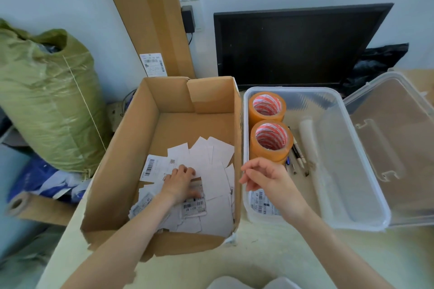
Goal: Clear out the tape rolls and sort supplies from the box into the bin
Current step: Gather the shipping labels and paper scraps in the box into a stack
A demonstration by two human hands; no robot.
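An open cardboard box (pixel 122 162) sits on the table with several white paper labels (pixel 211 157) piled on its floor. My left hand (pixel 182 182) lies inside the box, palm down on the labels with fingers spread. To the right stands a clear plastic bin (pixel 366 171). It holds two stacks of orange tape rolls (pixel 271 141), several pens (pixel 297 152), a white stick-shaped thing (pixel 307 136) and a barcode label (pixel 264 204). My right hand (pixel 263 175) hovers over the bin's near left edge, fingers loosely curled, holding nothing I can see.
The bin's clear lid (pixel 397 148) hangs open to the right. A black monitor (pixel 298 47) stands behind the bin. A tall cardboard piece (pixel 150 19) leans on the wall behind the box. A green sack (pixel 44 101) sits at left, a cardboard tube (pixel 18 204) below it.
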